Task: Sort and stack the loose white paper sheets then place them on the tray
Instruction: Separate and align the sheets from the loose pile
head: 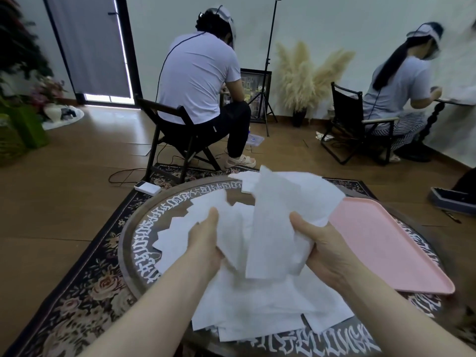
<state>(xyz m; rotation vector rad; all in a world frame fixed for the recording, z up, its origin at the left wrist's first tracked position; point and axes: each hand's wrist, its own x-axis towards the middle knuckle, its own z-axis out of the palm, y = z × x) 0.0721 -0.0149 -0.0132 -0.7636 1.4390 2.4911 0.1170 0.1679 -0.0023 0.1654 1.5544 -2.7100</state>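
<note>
Head view: both hands grip white paper sheets between them.

1. Round dark bench with white lettering round the rim, standing on a floral rug.
2. Loose white paper sheets spread over the bench, overlapping untidily.
3. Left hand gripping a bunch of sheets, thumb on top.
4. Right hand gripping a raised, crumpled sheet, thumb pressed against it.
5. Pink tray at the right of the bench, just beside the right hand, with one corner hidden under the lifted paper.
6. Beyond the bench, two seated people in white shirts on folding chairs, backs turned.
7. Pampas grass in a dark vase by the wall, between them.
</note>
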